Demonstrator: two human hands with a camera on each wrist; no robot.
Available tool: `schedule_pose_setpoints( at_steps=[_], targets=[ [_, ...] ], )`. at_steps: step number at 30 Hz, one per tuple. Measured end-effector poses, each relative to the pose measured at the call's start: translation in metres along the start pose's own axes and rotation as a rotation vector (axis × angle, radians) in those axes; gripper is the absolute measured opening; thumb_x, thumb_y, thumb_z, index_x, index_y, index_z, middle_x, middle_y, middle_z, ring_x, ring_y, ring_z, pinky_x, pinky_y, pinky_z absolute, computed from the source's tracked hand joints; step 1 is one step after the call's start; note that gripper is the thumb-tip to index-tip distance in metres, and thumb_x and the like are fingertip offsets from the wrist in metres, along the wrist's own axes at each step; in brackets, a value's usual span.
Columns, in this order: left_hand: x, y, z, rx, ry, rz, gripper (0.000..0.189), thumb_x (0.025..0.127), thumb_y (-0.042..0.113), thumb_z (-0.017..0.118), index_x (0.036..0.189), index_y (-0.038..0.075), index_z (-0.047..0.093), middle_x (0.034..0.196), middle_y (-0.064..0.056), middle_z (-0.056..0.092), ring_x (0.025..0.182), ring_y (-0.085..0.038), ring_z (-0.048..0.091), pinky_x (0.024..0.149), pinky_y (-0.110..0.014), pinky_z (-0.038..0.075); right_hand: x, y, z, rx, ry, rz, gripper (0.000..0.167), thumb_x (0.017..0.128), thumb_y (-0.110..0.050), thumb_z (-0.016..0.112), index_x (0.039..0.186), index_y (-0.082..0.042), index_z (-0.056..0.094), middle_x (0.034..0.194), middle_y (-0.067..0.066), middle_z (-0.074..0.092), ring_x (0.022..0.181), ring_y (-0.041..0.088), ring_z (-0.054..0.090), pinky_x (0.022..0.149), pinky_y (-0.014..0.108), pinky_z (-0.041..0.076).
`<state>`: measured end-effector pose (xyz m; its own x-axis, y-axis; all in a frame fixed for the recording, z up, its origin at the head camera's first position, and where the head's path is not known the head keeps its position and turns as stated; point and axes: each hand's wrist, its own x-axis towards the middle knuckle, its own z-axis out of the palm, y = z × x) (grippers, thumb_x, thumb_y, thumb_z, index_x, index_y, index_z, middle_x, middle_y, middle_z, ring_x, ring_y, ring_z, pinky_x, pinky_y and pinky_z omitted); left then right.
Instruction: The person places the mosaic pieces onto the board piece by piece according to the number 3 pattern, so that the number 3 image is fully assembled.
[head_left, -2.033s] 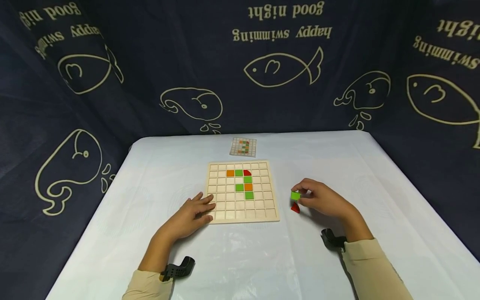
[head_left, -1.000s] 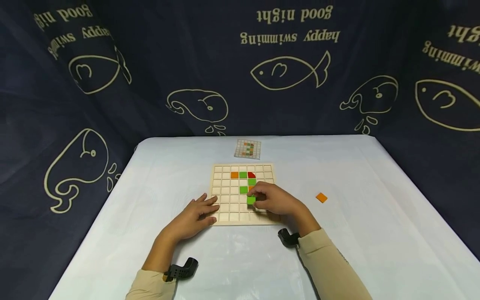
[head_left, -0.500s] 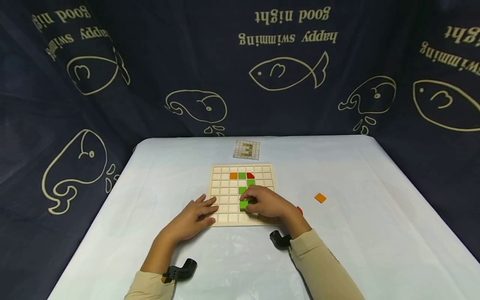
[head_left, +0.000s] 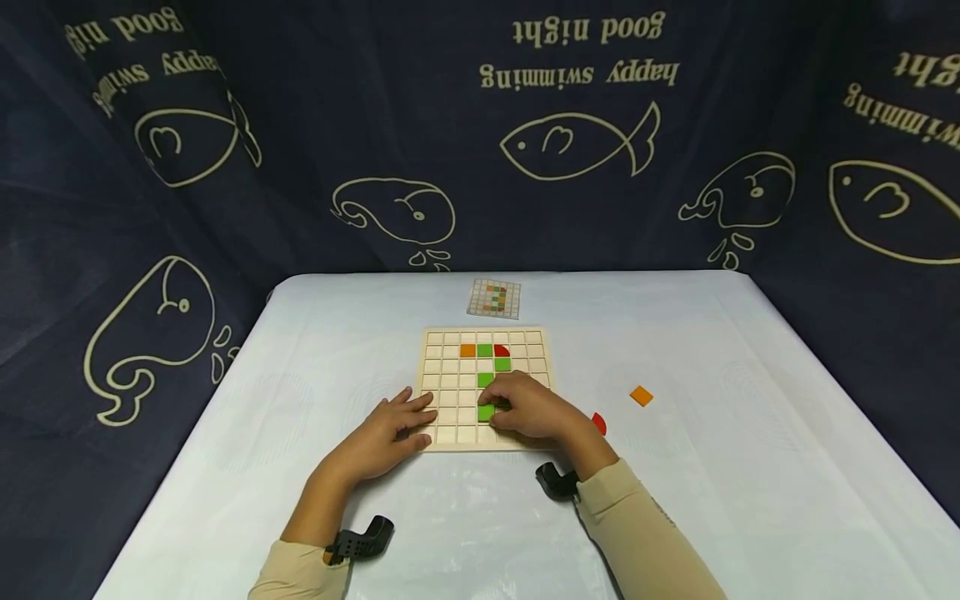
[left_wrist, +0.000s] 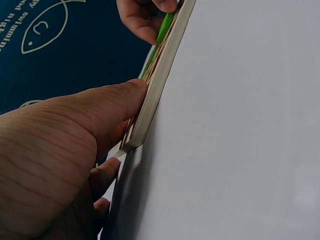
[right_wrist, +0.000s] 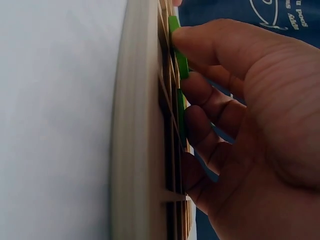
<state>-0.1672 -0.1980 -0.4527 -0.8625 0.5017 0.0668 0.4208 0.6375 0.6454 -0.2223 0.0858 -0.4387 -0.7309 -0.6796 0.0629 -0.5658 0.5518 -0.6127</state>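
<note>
My right hand [head_left: 528, 407] pinches a green square tile [head_left: 486, 413] over the lower middle of the wooden grid board [head_left: 447, 435]. In the right wrist view the thumb lies on this green tile [right_wrist: 179, 50], which sits slightly raised and tilted at the grid ridges. Another green tile [right_wrist: 181, 117] lies in the board under the curled fingers. My left hand [head_left: 390, 432] rests with spread fingers on the board's left edge, its thumb [left_wrist: 125, 100] on the rim. Orange [head_left: 468, 351], green [head_left: 485, 351] and red quarter-round [head_left: 502, 351] tiles fill one upper row.
Behind the board lies a small pattern card [head_left: 493, 299] with a coloured grid. To the right are a loose orange square tile [head_left: 641, 396] and a red quarter-round tile [head_left: 598, 423] beside my right forearm. A dark printed curtain [head_left: 420, 125] surrounds the white table [head_left: 712, 500].
My right hand has carried the green tile from the table right of the board leftward onto it, then slightly left and down. The loose orange tile has come into view. My left hand stays put.
</note>
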Motion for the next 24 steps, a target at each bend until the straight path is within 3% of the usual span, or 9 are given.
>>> schedule_pose_setpoints(
  at_steps=[24],
  targets=[
    [0.0003,0.0012,0.0000,-0.002,0.002,-0.010,0.043,0.095,0.020,0.068,0.135,0.005,0.062,0.152,-0.009,0.043,0.148,-0.039,0.019,0.114,-0.066,0.009,0.0004,-0.0024,-0.0005,-0.021,-0.008,0.010,0.018,0.085,-0.008,0.071,0.103,-0.011,0.072,0.101,-0.003,0.066,0.101,0.018,0.055,0.096,0.039,0.042]
  ],
)
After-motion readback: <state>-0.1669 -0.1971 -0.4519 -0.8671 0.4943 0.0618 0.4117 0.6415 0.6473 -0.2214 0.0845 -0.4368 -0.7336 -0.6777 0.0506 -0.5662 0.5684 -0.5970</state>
